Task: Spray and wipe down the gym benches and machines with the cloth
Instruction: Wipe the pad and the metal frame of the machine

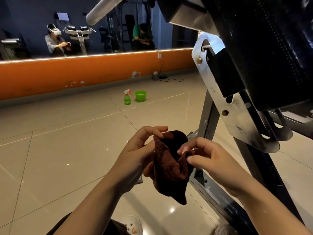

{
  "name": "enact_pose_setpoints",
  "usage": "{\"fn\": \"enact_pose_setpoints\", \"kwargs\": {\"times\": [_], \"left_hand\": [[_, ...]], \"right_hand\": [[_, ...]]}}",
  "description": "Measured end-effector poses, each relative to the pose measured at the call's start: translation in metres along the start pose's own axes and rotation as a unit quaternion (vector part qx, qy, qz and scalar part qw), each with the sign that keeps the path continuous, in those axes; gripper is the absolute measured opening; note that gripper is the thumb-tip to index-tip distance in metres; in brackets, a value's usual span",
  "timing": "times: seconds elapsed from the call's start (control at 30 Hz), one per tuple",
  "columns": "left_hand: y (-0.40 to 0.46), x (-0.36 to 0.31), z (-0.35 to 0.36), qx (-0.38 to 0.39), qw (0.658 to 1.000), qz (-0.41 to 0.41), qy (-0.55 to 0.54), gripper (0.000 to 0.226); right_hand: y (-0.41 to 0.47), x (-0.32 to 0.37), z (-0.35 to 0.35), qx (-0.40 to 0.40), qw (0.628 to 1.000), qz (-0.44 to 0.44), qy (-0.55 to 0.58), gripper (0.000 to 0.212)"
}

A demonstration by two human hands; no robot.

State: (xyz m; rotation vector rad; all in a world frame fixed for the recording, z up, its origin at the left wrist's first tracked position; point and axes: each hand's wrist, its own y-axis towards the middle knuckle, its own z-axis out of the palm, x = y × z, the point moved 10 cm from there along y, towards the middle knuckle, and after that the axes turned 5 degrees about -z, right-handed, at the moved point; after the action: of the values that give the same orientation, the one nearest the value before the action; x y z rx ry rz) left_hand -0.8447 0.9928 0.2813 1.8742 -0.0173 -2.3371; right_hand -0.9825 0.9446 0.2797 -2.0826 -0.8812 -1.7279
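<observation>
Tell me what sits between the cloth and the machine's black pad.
Nothing visible does. Both hands, left and right, hold the cloth in front of the frame; the black pad is up to the right, with only open air between.

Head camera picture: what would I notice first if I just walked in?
First, two hands low in the middle: the left hand and right hand both pinch a dark red cloth. Next, the big black pad on its metal frame fills the upper right. Farther off on the floor stand a green spray bottle and a green bucket, below the orange wall.
</observation>
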Motion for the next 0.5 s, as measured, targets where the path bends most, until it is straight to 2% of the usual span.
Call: {"fn": "enact_pose_setpoints", "kwargs": {"times": [0.1,0.17,0.3,0.4,0.5], "left_hand": [[-0.001,0.000,0.003,0.007,1.000,-0.006,-0.016,0.013],[-0.002,-0.001,0.009,0.027,0.999,-0.012,-0.034,0.013],[-0.007,0.001,0.027,0.098,0.995,-0.032,-0.014,0.007],[-0.008,-0.001,0.029,0.107,0.994,-0.017,-0.004,0.010],[-0.003,-0.001,0.019,0.086,0.989,0.029,0.113,0.011]], "right_hand": [[-0.001,0.005,-0.007,-0.028,0.999,-0.034,-0.008,0.005],[0.000,0.002,-0.012,-0.037,0.998,-0.038,0.014,0.009],[0.002,-0.011,-0.005,0.022,0.988,0.025,0.150,0.010],[0.001,-0.010,-0.012,0.007,0.977,0.025,0.213,0.010],[-0.001,-0.001,-0.022,-0.019,0.974,-0.007,0.224,0.013]]}}
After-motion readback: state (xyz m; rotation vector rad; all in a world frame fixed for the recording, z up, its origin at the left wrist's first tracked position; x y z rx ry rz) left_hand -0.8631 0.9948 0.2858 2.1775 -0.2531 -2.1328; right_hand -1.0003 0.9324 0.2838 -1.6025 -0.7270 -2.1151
